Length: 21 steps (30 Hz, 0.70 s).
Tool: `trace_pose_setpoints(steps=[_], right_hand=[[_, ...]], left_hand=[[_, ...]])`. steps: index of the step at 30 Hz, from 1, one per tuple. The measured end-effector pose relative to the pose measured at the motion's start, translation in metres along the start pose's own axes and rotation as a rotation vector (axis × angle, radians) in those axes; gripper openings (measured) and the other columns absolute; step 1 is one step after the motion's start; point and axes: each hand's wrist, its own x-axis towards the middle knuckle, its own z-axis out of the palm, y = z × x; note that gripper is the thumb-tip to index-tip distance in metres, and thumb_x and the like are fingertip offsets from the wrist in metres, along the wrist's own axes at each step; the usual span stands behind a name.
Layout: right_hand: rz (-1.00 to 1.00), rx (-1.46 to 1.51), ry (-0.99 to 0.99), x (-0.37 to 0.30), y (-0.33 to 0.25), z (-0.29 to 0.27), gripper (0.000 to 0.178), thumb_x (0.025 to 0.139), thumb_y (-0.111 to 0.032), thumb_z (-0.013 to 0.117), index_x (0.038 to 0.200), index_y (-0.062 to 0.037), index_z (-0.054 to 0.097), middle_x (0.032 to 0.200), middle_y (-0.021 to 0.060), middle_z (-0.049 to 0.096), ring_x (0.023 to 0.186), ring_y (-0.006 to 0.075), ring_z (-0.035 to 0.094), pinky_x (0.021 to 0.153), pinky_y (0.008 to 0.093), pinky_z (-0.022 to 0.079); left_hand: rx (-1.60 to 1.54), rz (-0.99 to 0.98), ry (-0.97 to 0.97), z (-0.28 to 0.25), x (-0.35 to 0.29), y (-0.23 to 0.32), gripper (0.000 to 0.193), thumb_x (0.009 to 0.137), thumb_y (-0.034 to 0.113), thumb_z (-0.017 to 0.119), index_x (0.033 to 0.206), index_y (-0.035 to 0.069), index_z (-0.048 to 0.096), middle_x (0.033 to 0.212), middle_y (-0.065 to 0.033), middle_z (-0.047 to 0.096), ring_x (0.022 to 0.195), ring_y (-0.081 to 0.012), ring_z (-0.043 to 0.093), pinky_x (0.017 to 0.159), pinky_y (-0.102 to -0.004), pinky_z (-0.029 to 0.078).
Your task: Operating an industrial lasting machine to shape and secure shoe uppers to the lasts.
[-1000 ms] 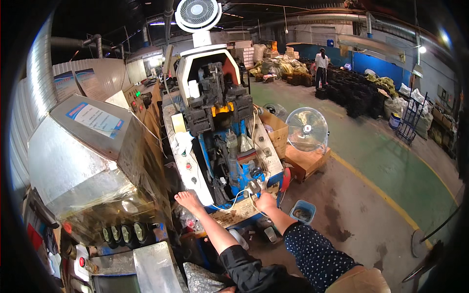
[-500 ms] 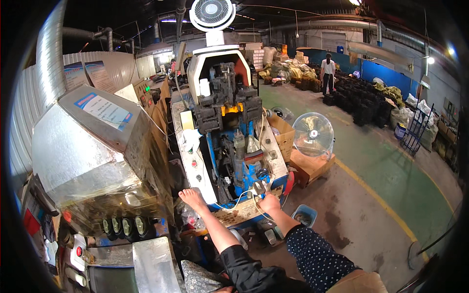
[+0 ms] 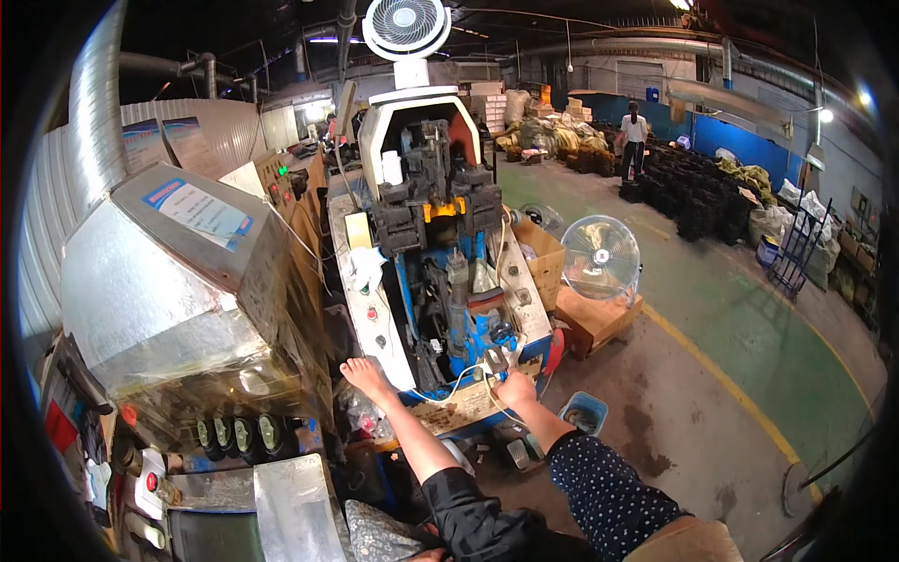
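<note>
My left hand [image 3: 366, 378] reaches out with its fingers stretched and apart, beside the lower left end of the white side panel [image 3: 382, 337] of a machine. It holds nothing. At the machine's near right corner, my right hand [image 3: 514, 390] is closed round a small hand tool [image 3: 496, 363] with a grey metal head; its exact kind is unclear. A pale hose or cord [image 3: 456, 387] curves near that tool. Between the two panels, the machine [image 3: 440, 206] has dark clamping blocks, yellow parts and blue metalwork. A white cloth [image 3: 368, 269] lies on the left panel.
A metal-hooded unit [image 3: 159, 272] stands close on the left, several dark shoe-shaped pieces [image 3: 245, 435] at its foot. Right of the machine are a cardboard box [image 3: 536, 262], a floor fan [image 3: 600, 257] and a blue bin [image 3: 584, 412]. Another person [image 3: 634, 140] stands far back beside dark heaps.
My left hand has shifted very slightly up and left. My right hand keeps its place on the tool. The far person has turned and moved slightly to the right.
</note>
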Motion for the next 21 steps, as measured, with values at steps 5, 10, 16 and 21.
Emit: trace_pose_setpoints(steps=[5,10,16,21], right_hand=[[-0.038,0.011,-0.060,-0.012,-0.024,0.008,0.044,0.084,-0.033,0.064,0.118,-0.0048,0.061,0.111,0.0223,0.067,0.107,0.0390,0.063,0.091,0.0476,0.051],[-0.066,0.026,-0.042,0.000,-0.025,0.011,0.041,0.083,-0.029,0.061,0.116,-0.0039,0.062,0.109,0.0229,0.068,0.104,0.0393,0.064,0.090,0.0481,0.051],[-0.063,0.024,-0.064,-0.002,-0.024,0.013,0.040,0.084,-0.028,0.060,0.115,-0.0029,0.062,0.107,0.0236,0.068,0.103,0.0392,0.065,0.090,0.0481,0.051],[-0.060,0.011,-0.076,-0.004,-0.023,0.013,0.041,0.083,-0.028,0.061,0.115,-0.0022,0.061,0.106,0.0234,0.068,0.103,0.0389,0.065,0.090,0.0473,0.051]], left_hand=[[-0.738,0.012,0.134,0.046,0.040,0.051,0.020,0.104,0.014,0.032,0.122,0.011,0.041,0.117,-0.0024,0.049,0.114,-0.0172,0.048,0.105,-0.0282,0.033],[-1.487,-0.051,0.355,0.052,0.025,0.060,0.027,0.106,0.017,0.029,0.131,0.010,0.037,0.126,-0.0030,0.048,0.121,-0.0173,0.045,0.109,-0.0278,0.031],[-2.410,-0.061,0.600,0.068,0.042,0.057,0.036,0.107,0.020,0.025,0.141,0.010,0.033,0.137,-0.0038,0.046,0.130,-0.0174,0.042,0.113,-0.0273,0.028],[-2.513,0.033,0.663,0.060,-0.023,0.110,0.035,0.106,0.021,0.028,0.139,0.010,0.035,0.135,-0.0048,0.047,0.128,-0.0189,0.044,0.111,-0.0286,0.029]])
